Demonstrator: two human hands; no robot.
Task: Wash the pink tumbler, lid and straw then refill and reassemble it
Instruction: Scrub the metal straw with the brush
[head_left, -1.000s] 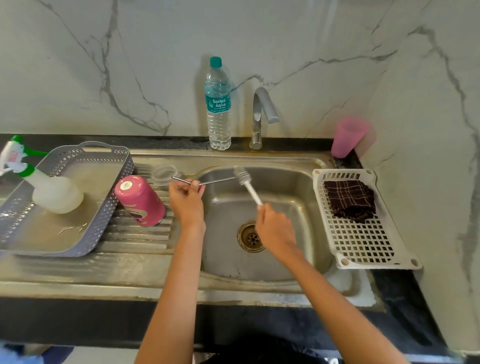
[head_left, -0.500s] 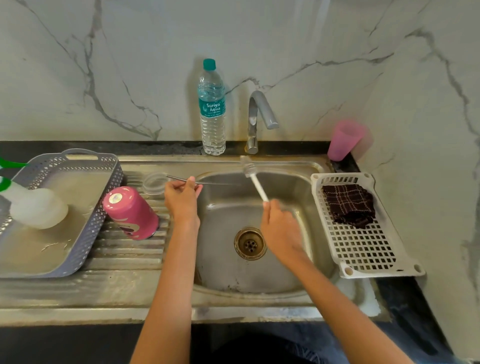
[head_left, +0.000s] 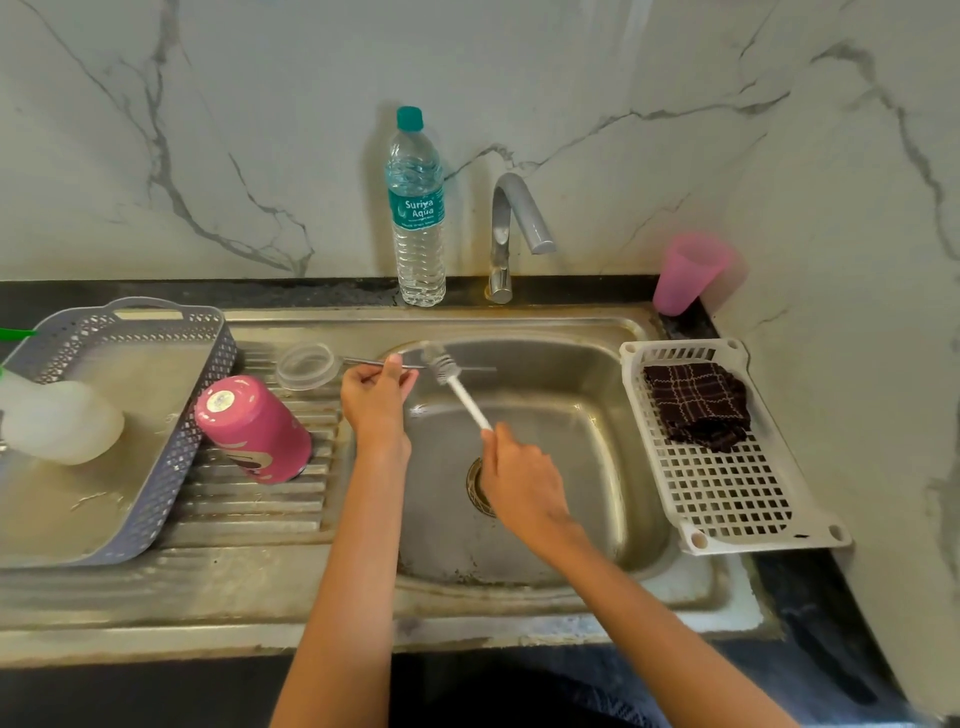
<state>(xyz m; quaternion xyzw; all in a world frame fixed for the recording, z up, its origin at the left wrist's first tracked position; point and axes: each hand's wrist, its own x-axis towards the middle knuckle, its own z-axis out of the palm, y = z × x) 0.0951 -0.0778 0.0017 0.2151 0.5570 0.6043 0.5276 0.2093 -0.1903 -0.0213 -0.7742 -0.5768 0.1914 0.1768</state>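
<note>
Your left hand (head_left: 375, 400) pinches the metal straw (head_left: 470, 368); your right hand (head_left: 522, 486) grips the white-handled brush (head_left: 466, 401), bristles crossing the straw.

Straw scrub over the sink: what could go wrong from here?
1. The left hand only pinches the thin metal straw while the right hand holds the brush at it; it may slip into the sink.
2. The straw's left end lies close to the clear lid and might nudge it.
</note>
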